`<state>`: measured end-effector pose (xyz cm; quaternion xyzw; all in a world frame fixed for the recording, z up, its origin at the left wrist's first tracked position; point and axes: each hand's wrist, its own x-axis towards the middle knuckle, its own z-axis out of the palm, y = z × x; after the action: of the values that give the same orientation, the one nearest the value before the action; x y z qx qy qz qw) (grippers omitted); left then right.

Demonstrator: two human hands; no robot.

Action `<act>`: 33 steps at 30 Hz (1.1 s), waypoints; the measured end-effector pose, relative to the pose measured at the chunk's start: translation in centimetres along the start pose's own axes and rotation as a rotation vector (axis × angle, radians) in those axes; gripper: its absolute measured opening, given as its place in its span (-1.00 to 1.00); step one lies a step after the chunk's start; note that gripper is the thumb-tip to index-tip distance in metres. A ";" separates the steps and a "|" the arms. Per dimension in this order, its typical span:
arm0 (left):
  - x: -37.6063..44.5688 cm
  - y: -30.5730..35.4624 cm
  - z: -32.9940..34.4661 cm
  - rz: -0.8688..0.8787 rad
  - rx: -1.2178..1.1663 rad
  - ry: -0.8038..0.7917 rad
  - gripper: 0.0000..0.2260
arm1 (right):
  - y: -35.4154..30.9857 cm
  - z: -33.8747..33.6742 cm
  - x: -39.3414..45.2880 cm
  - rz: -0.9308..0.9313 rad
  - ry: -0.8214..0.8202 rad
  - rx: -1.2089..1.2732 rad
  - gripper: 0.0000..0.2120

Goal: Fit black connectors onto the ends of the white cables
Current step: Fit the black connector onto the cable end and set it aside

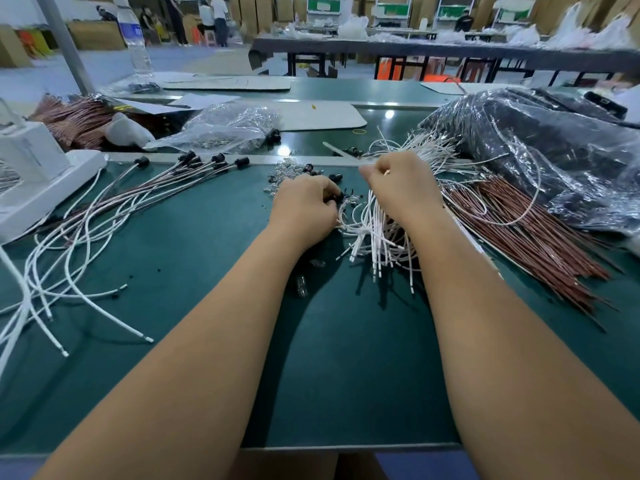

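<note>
1. We see the left hand [304,206] at the centre of the frame, fingers curled down and pinching a black connector [335,197] against the green table [194,271]
2. The right hand [398,188] sits just right of it, curled into a fist, thumb and forefinger pinching a thin white cable end [386,173]
3. Beneath and between the two wrists lies a loose bunch of white cables [377,237], their bare ends fanned toward the lower edge
4. Just above the left hand we note a small scatter of loose black connectors [332,177] and clear bits
5. At the left of the frame lie finished cables [114,209], white leads with black connectors [207,161] fitted at their upper ends, spread in a fan
6. A sheaf of reddish-brown wires [526,244] lies at the right, touching the white bunch
7. A black plastic-wrapped bundle [554,147] fills the upper right; a clear plastic bag [228,129] sits at upper centre, a water bottle [135,39] at upper left, and a white box [31,161] at the left edge
</note>
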<state>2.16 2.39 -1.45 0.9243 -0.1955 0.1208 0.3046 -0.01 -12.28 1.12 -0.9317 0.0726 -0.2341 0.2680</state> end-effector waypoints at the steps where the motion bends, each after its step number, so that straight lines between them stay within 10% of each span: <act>1: 0.0 0.0 -0.1 -0.003 -0.061 0.023 -0.75 | 0.0 -0.1 0.1 0.019 0.026 0.073 -0.63; 7: -0.4 1.8 -1.3 0.065 -0.807 -0.020 -0.81 | 0.5 0.1 0.5 0.066 0.078 0.117 -0.61; 15: -1.0 2.6 -0.2 0.068 -0.673 -0.379 -0.78 | 1.3 0.1 1.0 0.193 0.218 0.296 -0.58; 19: -1.1 2.8 -0.5 0.020 -0.727 -0.392 -0.83 | 1.2 -1.0 1.0 0.449 0.268 0.972 -0.71; 28: 0.0 -0.4 -3.7 -0.259 -1.168 -0.012 -0.94 | -1.2 -0.7 -0.1 0.358 -0.108 1.187 -0.84; 33: 0.2 -1.5 -3.9 -0.311 -1.179 -0.062 -0.80 | -1.5 0.1 -0.4 0.322 -0.078 1.183 -0.86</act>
<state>2.62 5.81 0.86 0.6206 -0.1009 -0.0806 0.7734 -0.30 -10.86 1.72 -0.6105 0.0603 -0.1569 0.7740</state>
